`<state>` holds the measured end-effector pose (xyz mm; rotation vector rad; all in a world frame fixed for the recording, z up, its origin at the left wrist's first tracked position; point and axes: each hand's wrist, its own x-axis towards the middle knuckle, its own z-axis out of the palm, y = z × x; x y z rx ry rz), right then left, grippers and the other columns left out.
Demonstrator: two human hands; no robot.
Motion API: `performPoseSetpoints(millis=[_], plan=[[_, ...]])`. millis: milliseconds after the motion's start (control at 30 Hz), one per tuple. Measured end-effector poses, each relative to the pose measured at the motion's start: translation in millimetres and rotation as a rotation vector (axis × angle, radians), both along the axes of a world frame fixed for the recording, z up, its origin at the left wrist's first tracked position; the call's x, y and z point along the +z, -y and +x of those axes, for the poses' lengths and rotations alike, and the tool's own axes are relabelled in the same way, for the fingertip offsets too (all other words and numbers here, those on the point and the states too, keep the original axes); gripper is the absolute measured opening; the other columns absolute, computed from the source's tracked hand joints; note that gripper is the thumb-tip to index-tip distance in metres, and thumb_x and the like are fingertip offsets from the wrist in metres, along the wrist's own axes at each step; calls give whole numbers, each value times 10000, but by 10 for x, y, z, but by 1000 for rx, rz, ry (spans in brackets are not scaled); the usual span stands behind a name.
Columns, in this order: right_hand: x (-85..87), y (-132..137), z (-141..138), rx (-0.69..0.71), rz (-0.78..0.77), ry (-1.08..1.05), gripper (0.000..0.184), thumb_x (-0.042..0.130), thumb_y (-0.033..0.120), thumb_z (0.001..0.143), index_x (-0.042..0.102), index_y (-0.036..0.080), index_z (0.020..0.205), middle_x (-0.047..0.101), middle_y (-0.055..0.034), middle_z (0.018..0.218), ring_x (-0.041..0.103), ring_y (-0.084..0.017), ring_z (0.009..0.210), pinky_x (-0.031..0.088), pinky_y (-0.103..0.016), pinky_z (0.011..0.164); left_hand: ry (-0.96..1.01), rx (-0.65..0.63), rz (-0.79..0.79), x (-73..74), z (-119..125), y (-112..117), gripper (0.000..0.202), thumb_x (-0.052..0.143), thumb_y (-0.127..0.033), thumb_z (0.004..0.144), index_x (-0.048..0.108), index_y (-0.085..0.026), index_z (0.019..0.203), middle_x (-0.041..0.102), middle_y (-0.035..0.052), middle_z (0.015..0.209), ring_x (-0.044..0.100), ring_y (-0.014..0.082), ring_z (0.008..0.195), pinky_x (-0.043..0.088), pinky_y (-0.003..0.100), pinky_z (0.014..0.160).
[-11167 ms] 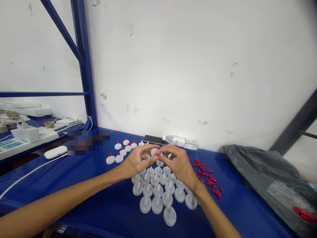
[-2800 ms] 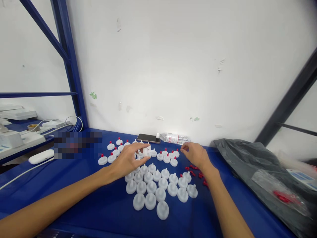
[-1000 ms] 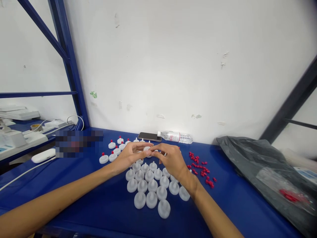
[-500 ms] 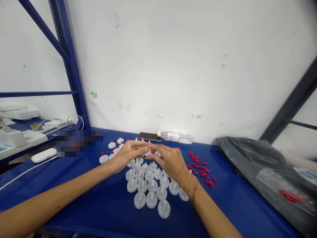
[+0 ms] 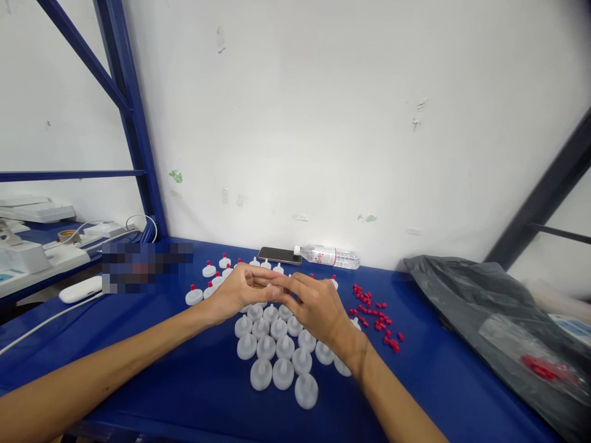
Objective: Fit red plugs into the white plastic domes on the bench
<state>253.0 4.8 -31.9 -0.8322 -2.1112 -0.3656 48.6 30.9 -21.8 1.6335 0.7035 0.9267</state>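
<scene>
Head view: the left hand (image 5: 237,292) and right hand (image 5: 316,307) meet fingertip to fingertip just above the table (image 5: 184,381). They sit over the far edge of the white caps (image 5: 272,372), which spread toward 6 o'clock. Both grips are drawn together, but curled fingers hide whether either clamps a piece. Any small part there could slip and roll among the loose red plugs (image 5: 375,314) at 3 o'clock. The right wrist, low over the cluster, could also topple caps. The forearms enter from 7 and 5 o'clock, palms turned inward. Red-tipped caps (image 5: 209,271) stand at 10 o'clock.
</scene>
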Motion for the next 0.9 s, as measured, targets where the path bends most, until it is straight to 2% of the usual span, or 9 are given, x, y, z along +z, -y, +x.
performPoseSetpoints(millis=[133, 200, 267, 333, 433, 567, 667, 767, 900], plan=[[-13, 21, -6, 26, 4, -19, 245, 552, 384, 1030, 731, 236, 1109, 708, 27, 775, 617, -93, 616, 349, -243, 512, -2, -11, 14, 11, -8, 17, 467, 849, -379, 792, 764, -94, 1152, 816, 138, 933, 751, 249, 811, 553, 274, 666], [-24, 19, -7, 35, 5, -10, 235, 557, 367, 1029, 728, 233, 1118, 705, 27, 778, 616, -93, 620, 349, -242, 510, -7, -7, 17, 21, -10, 26, 437, 838, -371, 807, 772, -82, 1128, 808, 117, 849, 681, 174, 662, 454, 216, 530], [-33, 11, -11, 32, 15, -1, 236, 549, 360, 1032, 726, 232, 1123, 700, 24, 777, 611, -93, 617, 349, -242, 509, -4, -7, 15, 21, -14, 21, 424, 838, -372, 805, 781, -72, 1099, 784, 93, 762, 567, 113, 554, 364, 199, 464], [-36, 2, -19, 23, 33, 3, 238, 538, 357, 1037, 727, 234, 1113, 700, 19, 785, 605, -93, 614, 351, -242, 508, 9, -11, 10, 11, -18, 4, 440, 847, -380, 792, 779, -77, 1103, 770, 87, 761, 516, 100, 553, 354, 204, 466], [-29, 2, -35, 39, 50, -37, 221, 538, 331, 1037, 734, 229, 1053, 719, 8, 831, 617, -89, 641, 361, -232, 508, 36, -16, -5, 2, -14, -16, 497, 856, -393, 778, 755, -103, 1169, 764, 89, 820, 533, 114, 598, 400, 217, 503], [9, 30, -38, 62, 55, -111, 198, 557, 290, 1026, 743, 225, 1010, 729, 3, 852, 628, -81, 653, 385, -215, 517, 68, -21, -47, 34, 18, 2, 523, 845, -402, 793, 728, -138, 1228, 725, 51, 786, 511, 91, 560, 406, 208, 502], [36, 45, -31, 45, 47, -118, 195, 567, 287, 1018, 754, 231, 1014, 718, 0, 841, 608, -77, 624, 385, -210, 511, 92, -68, -91, 58, 40, 27, 453, 814, -409, 826, 750, -141, 1184, 708, 56, 829, 542, 102, 627, 448, 203, 540], [43, 42, -28, 33, 49, -107, 214, 563, 311, 1020, 763, 233, 1015, 700, 0, 814, 593, -80, 604, 372, -214, 491, 115, -142, -142, 59, 47, 44, 434, 775, -423, 855, 750, -138, 1181, 707, 89, 914, 599, 158, 761, 503, 226, 581], [40, 46, -30, 36, 37, -101, 233, 551, 315, 1022, 765, 226, 1041, 703, -8, 836, 609, -89, 630, 375, -222, 497, 134, -203, -192, 73, 42, 72, 397, 723, -371, 895, 736, -116, 1200, 714, 100, 911, 617, 168, 768, 506, 225, 592]])
